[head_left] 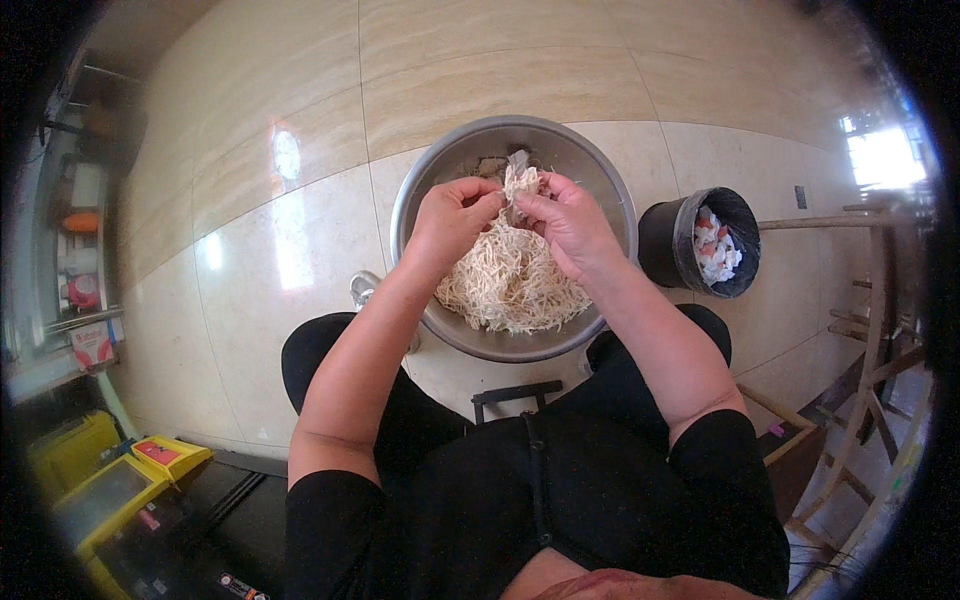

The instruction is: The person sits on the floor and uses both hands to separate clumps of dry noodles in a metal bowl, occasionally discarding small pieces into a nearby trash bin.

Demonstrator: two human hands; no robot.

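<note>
A large round metal basin (600, 170) stands on the tiled floor in front of my knees. Inside it lies a heap of pale shredded strips (510, 285). Both my hands are over the basin, close together. My left hand (452, 212) and my right hand (562, 218) each pinch one side of a pale fibrous piece (518, 185), held above the heap. A small darker bit shows at the top end of that piece.
A black bin (675, 240) with white and red scraps stands right of the basin. A wooden frame (880, 330) lies further right. Yellow boxes (110, 480) and shelves with packages are at the left. A small shiny object (362, 288) sits left of the basin.
</note>
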